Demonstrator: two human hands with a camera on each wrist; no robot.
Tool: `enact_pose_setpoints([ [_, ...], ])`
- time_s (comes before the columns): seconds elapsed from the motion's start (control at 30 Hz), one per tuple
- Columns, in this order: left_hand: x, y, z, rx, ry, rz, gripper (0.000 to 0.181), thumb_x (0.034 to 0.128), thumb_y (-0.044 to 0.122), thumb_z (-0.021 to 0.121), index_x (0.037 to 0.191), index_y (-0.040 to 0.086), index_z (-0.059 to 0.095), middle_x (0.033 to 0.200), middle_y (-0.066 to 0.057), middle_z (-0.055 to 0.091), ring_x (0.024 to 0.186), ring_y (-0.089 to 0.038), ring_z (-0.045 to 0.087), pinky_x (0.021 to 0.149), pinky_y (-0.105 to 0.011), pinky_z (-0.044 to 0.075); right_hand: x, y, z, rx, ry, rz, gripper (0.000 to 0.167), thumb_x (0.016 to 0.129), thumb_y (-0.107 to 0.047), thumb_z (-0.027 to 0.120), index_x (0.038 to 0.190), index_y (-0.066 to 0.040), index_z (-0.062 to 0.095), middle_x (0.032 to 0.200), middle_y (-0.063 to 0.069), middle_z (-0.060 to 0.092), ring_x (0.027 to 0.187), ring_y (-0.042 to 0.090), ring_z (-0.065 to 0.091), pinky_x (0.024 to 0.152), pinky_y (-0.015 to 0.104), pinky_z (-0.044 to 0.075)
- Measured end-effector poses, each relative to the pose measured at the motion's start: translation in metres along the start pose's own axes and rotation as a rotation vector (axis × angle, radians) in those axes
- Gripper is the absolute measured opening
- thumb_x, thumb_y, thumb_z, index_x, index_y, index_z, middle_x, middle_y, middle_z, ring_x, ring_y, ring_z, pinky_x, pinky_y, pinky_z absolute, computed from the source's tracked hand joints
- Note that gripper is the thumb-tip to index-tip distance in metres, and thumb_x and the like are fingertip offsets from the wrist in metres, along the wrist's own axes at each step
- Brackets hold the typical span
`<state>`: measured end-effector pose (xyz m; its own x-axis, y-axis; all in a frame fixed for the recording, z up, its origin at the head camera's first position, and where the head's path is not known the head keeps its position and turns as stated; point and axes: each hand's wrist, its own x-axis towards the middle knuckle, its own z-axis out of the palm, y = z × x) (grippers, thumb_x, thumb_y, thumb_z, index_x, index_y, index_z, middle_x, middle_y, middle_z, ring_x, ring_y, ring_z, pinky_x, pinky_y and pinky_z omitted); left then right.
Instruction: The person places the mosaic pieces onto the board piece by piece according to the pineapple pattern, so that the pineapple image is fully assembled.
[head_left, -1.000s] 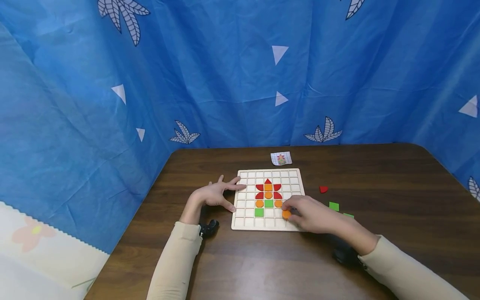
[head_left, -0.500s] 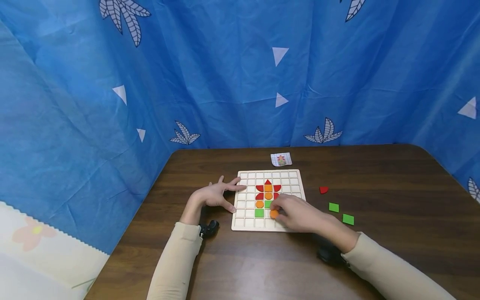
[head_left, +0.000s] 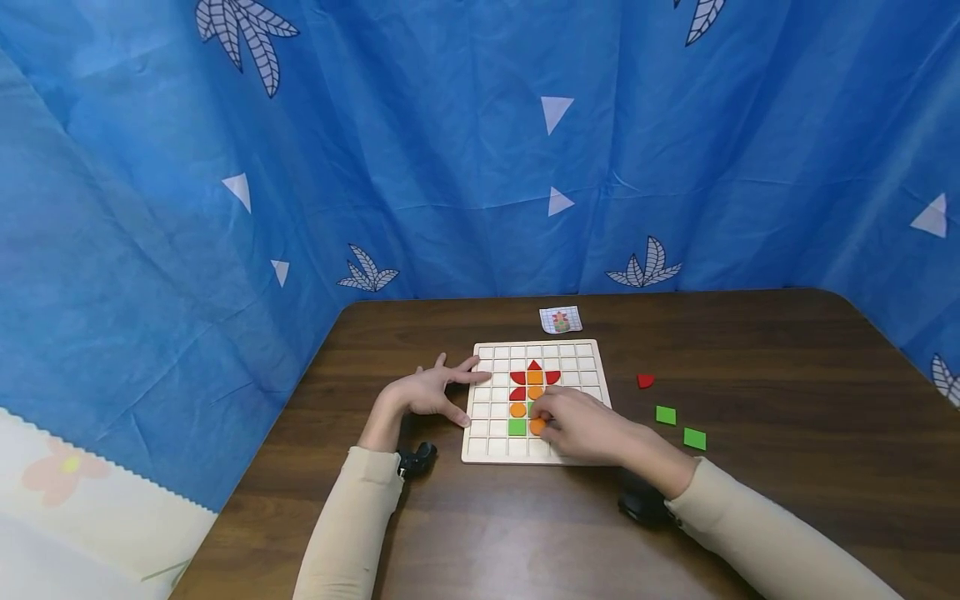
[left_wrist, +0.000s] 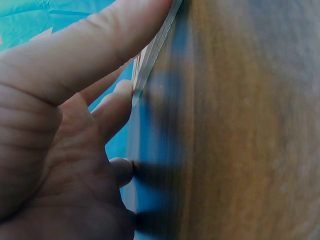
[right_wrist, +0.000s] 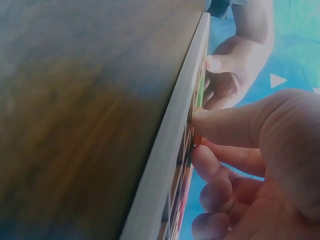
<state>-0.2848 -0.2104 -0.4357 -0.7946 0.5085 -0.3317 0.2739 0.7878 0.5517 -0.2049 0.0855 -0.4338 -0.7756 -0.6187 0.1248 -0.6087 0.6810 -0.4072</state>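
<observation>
A pale wooden grid board (head_left: 491, 446) lies on the dark table, bearing a figure of red, orange and green flat pieces. My right hand (head_left: 585, 427) pinches an orange disc (head_left: 537, 427) between thumb and finger, low over the board, in the cell right of a green square (head_left: 517, 427). The right wrist view has the orange disc (right_wrist: 198, 139) edge-on at the fingertips; whether it lies flat I cannot tell. Fingers spread, my left hand (head_left: 427, 390) touches the board's left edge. Pieces behind the right hand are partly hidden.
Right of the board lie a red rounded piece (head_left: 645, 381) and two green squares, one nearer the board (head_left: 665, 415) and one farther out (head_left: 694, 439). Behind the board is a small pattern card (head_left: 560, 320). A blue curtain (head_left: 480, 167) hangs beyond the table (head_left: 750, 358).
My right hand has moved left across the board with the orange disc, from the right side to beside the green square. The left hand has stayed at the board's edge.
</observation>
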Motion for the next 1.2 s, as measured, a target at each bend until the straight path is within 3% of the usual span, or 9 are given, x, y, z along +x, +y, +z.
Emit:
enact_pose_setpoints([
  [0.4, 0.0, 0.0, 0.001, -0.012, -0.009, 0.002, 0.084, 0.0773, 0.038, 0.088, 0.152, 0.041, 0.049, 0.174, 0.008, 0.015, 0.159, -0.042, -0.016, 0.118, -0.076, -0.01, -0.01, 0.006, -0.004, 0.032, -0.031, 0.058, 0.02, 0.089, -0.012, 0.077, 0.109, -0.016, 0.078, 0.099, -0.006, 0.07, 0.088, 0.01, 0.057, 0.081, 0.035, 0.054],
  [0.73, -0.001, 0.001, -0.001, -0.009, -0.002, 0.012, 0.084, 0.078, 0.039, 0.088, 0.153, 0.037, 0.049, 0.175, 0.006, 0.014, 0.159, -0.044, -0.015, 0.118, -0.078, -0.008, -0.04, 0.026, -0.027, 0.067, -0.004, 0.139, 0.023, 0.087, -0.012, 0.08, 0.11, -0.014, 0.076, 0.097, -0.004, 0.069, 0.086, 0.013, 0.057, 0.074, 0.03, 0.051],
  [0.9, -0.002, 0.001, -0.001, -0.019, -0.002, 0.006, 0.084, 0.078, 0.037, 0.089, 0.153, 0.038, 0.05, 0.174, 0.006, 0.014, 0.159, -0.043, -0.017, 0.118, -0.077, -0.01, -0.055, 0.035, -0.038, 0.082, -0.007, 0.2, 0.026, 0.089, -0.015, 0.081, 0.113, -0.013, 0.075, 0.097, -0.004, 0.067, 0.088, 0.015, 0.058, 0.076, 0.03, 0.053],
  [1.2, -0.002, 0.002, -0.001, -0.032, -0.005, 0.004, 0.084, 0.0776, 0.036, 0.089, 0.152, 0.037, 0.051, 0.174, 0.005, 0.015, 0.159, -0.043, -0.017, 0.118, -0.077, -0.01, -0.08, 0.055, -0.048, 0.054, 0.041, 0.225, 0.027, 0.087, -0.013, 0.082, 0.113, -0.013, 0.074, 0.099, -0.003, 0.067, 0.09, 0.016, 0.059, 0.081, 0.037, 0.056],
])
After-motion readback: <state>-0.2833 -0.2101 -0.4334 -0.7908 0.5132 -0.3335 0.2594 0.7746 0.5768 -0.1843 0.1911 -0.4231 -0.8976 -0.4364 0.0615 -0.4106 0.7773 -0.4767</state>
